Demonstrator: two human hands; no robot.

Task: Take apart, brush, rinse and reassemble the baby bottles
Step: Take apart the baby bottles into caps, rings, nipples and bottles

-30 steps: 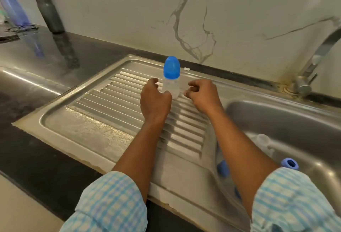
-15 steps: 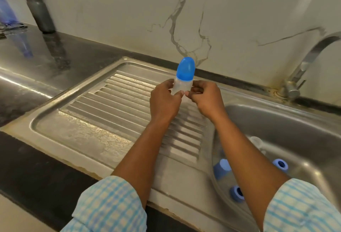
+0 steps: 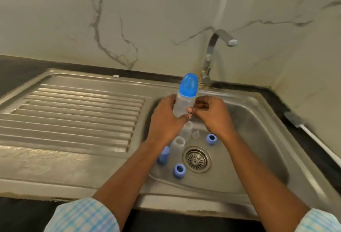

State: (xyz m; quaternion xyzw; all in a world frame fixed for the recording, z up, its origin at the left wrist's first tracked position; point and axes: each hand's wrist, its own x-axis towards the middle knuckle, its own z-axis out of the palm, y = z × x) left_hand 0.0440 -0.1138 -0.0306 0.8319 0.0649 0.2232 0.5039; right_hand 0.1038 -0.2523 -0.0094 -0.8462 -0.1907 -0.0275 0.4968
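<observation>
Dark stone tabletop [image 3: 27,213] ran along the near edge of a stainless steel sink [image 3: 258,167]. Down in its basin, around the round metal drain strainer [image 3: 196,159], lay parts already separated: two blue plastic screw rings [image 3: 179,170], a loose blue cap [image 3: 163,155], clear open bottle bodies [image 3: 178,144], and what may have been a clear teat [image 3: 196,134], too faint to be sure.

Above them the left hand [image 3: 166,122] had its grip wrapped round the lower body of a small clear plastic baby bottle with a blue domed cap [image 3: 184,105], upright over the basin's left side. The right hand [image 3: 212,115] pinched it from the other side, thumb on the wall, fingers curled. This bottle was whole, its cap seated and its body translucent.

I judged the step to be taking it apart. The next move called for the right grip to climb to the cap and pull while the left steadied the body.

Farther right a white-handled grey bottle brush [image 3: 295,119] lay on the tabletop. Beyond stood the curved steel tap [image 3: 212,56], not running.
</observation>
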